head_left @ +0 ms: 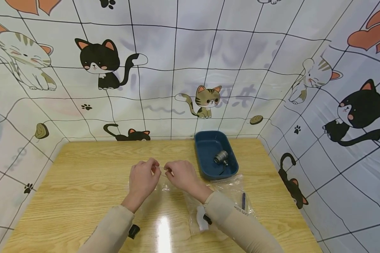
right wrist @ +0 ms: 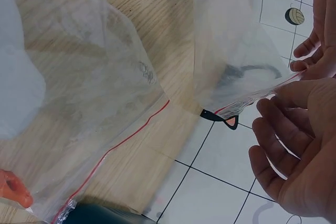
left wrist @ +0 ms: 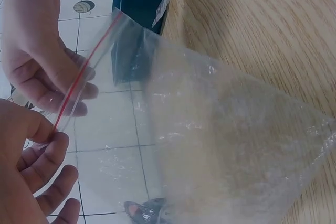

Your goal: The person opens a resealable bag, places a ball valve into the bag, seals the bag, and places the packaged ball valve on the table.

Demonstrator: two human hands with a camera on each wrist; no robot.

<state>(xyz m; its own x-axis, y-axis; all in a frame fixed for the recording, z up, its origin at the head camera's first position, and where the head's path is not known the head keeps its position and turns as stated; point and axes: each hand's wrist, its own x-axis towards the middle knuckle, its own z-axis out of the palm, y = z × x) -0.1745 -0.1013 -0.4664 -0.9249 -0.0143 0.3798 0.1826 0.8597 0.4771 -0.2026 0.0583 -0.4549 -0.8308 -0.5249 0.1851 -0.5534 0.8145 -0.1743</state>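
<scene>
Both hands hold a clear zip-lock bag (left wrist: 210, 108) by its red-striped mouth, and its body hangs down over the table. My left hand (head_left: 144, 177) pinches the seal between thumb and forefinger, the other fingers loosely bent, as the left wrist view shows. Close beside it, my right hand (head_left: 182, 175) pinches the same edge between thumb and fingertips; in the right wrist view my right hand (right wrist: 294, 140) has its lower fingers spread below the seal. No object shows inside this bag. In the head view its clear film (head_left: 165, 187) is barely visible under the hands.
A blue tray (head_left: 202, 168) at the back right holds a metal cylindrical part (head_left: 221, 157). Before it, partly under my right forearm, lies another clear zip-lock bag (right wrist: 105, 87) with a white item (right wrist: 18, 72) and an orange piece (right wrist: 14, 188). Patterned cloth walls enclose the wooden table (head_left: 92, 168).
</scene>
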